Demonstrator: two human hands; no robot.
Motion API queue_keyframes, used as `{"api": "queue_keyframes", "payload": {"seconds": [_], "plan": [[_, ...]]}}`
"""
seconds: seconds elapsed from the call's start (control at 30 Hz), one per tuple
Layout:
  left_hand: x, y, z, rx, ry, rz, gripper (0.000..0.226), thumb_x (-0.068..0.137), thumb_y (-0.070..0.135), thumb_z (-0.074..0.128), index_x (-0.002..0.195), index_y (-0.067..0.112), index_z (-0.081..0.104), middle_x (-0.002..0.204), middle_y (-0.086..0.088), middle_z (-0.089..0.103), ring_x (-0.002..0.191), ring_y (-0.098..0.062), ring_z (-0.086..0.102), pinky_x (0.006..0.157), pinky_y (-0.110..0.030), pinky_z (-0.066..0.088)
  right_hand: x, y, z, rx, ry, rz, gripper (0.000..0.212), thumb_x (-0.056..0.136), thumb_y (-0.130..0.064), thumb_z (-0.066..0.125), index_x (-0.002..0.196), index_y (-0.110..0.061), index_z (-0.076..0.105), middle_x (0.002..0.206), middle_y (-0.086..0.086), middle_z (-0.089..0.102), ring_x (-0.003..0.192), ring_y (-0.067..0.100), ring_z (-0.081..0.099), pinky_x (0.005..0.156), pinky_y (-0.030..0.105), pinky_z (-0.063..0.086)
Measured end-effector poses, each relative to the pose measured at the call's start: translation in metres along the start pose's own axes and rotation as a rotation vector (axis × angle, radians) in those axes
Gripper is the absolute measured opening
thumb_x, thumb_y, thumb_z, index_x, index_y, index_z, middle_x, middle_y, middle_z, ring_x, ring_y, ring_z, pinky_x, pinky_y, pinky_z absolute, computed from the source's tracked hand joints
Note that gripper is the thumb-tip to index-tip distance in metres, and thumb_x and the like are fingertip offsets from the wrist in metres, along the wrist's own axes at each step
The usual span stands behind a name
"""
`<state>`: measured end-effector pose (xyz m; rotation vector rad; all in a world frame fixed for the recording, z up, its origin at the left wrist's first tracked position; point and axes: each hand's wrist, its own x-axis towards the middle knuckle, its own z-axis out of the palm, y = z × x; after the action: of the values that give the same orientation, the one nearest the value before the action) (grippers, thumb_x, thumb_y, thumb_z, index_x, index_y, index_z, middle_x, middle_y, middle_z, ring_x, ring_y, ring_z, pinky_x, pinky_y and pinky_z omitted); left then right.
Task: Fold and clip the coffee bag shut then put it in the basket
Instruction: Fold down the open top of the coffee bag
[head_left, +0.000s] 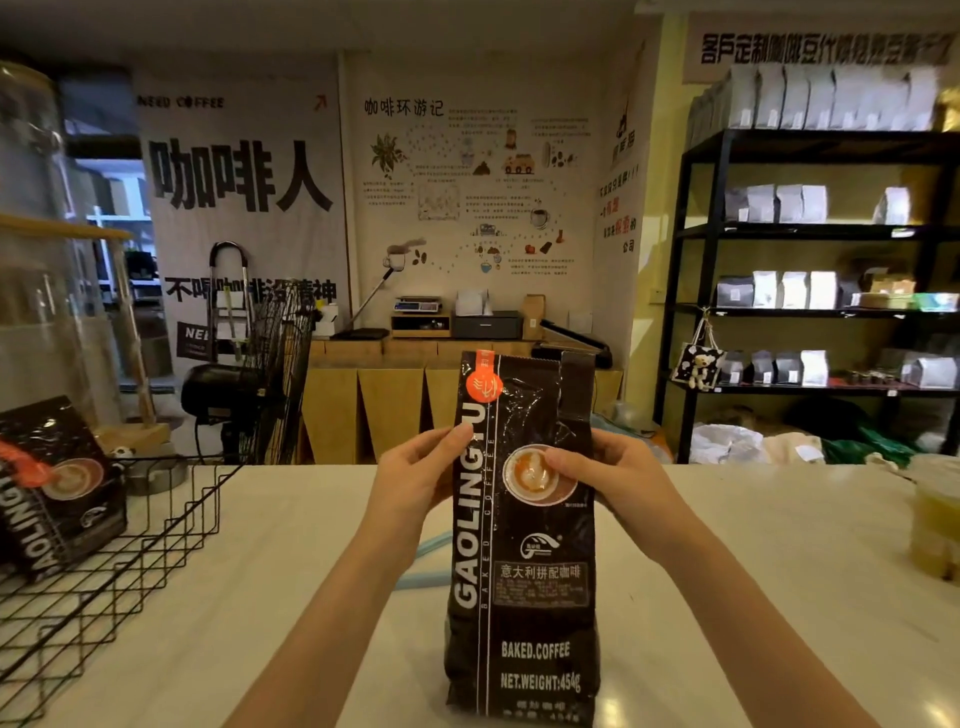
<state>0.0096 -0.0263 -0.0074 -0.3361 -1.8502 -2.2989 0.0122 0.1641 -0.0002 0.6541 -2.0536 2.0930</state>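
Tall black coffee bag (522, 545) standing on the white counter (753, 597), left hand (421, 470) and right hand (602, 467) pinching its sides, top maybe still open, wire basket (104, 561) at left holding another bag (52, 488)

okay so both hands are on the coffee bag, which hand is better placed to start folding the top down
Probably the left. The left hand pinches the coffee bag slightly higher on its edge, while the right hand's thumb presses the front lower down, steadying it. Neither has reached the unfolded top yet.
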Motion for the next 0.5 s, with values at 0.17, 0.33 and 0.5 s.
{"api": "queue_keyframes", "payload": {"seconds": [0.17,0.33,0.5], "plan": [[0.0016,-0.0042,0.0048,0.010,0.109,0.086,0.017,0.073,0.024,0.066,0.082,0.010,0.071,0.075,-0.004,0.074,0.072,-0.017,0.068,0.071,-0.030,0.052,0.0023,-0.0046,-0.0088,-0.096,0.002,-0.003,0.013,0.075,-0.011,0.068,0.083,-0.022,0.070,0.072,-0.010,0.076,0.074,0.007,0.072,0.061,0.013,0.054],[0.0011,-0.0078,0.0052,0.019,0.172,0.171,0.006,0.073,0.018,0.068,0.070,0.012,0.070,0.062,0.001,0.072,0.065,-0.016,0.067,0.071,-0.032,0.054,0.0035,-0.0016,-0.0105,-0.115,0.020,-0.033,0.011,0.075,-0.014,0.067,0.083,-0.019,0.073,0.074,-0.005,0.077,0.077,0.010,0.071,0.067,0.015,0.055],[-0.0016,-0.0082,0.0102,-0.002,0.212,0.227,0.006,0.076,0.014,0.066,0.071,0.013,0.069,0.060,0.004,0.073,0.061,-0.010,0.068,0.058,-0.018,0.055,0.0047,0.0001,-0.0119,-0.101,0.043,-0.055,0.011,0.079,-0.012,0.064,0.082,-0.012,0.074,0.070,-0.004,0.076,0.074,0.010,0.071,0.068,0.016,0.055]]}}
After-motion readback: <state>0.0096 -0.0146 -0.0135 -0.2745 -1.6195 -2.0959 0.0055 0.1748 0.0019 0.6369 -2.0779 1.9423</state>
